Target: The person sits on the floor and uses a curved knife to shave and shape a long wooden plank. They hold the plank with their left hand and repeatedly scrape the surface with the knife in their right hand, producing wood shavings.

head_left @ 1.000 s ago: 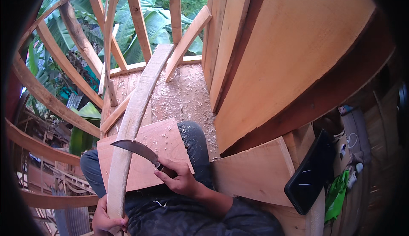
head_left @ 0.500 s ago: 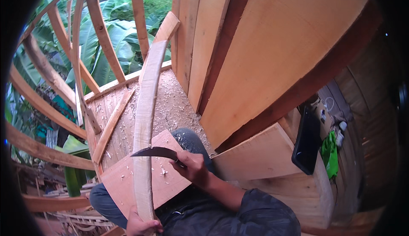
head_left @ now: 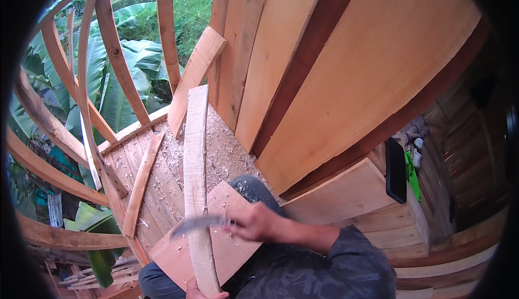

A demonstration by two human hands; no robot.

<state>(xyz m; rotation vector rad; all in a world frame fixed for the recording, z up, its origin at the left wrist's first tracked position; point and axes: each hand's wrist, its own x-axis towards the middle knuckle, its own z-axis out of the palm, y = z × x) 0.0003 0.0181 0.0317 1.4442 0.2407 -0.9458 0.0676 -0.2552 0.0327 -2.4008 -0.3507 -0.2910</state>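
A long, slightly curved wooden slat (head_left: 195, 153) runs away from me, lying across a square board (head_left: 238, 247) on my lap. My left hand (head_left: 204, 291) grips the slat's near end at the lower edge of the picture, partly cut off. In my right hand (head_left: 258, 222) is a dark curved knife (head_left: 198, 224), its blade crossing over the slat above the board. Motion smears the blade, so whether it touches the wood cannot be told. A few pale shavings lie on the board.
Shavings litter the plank floor (head_left: 170, 161), where a loose wooden strip (head_left: 142, 185) lies. A short plank (head_left: 197, 61) leans at the far end. Curved wooden ribs (head_left: 118, 56) rise on the left, wide planks (head_left: 373, 66) on the right. A black phone (head_left: 396, 172) stands near green plastic (head_left: 412, 177).
The slat has been drawn toward me, its far end now nearer than the short plank's top. My left hand is lower in view. The knife blade is now blurred; the whole view has shifted slightly.
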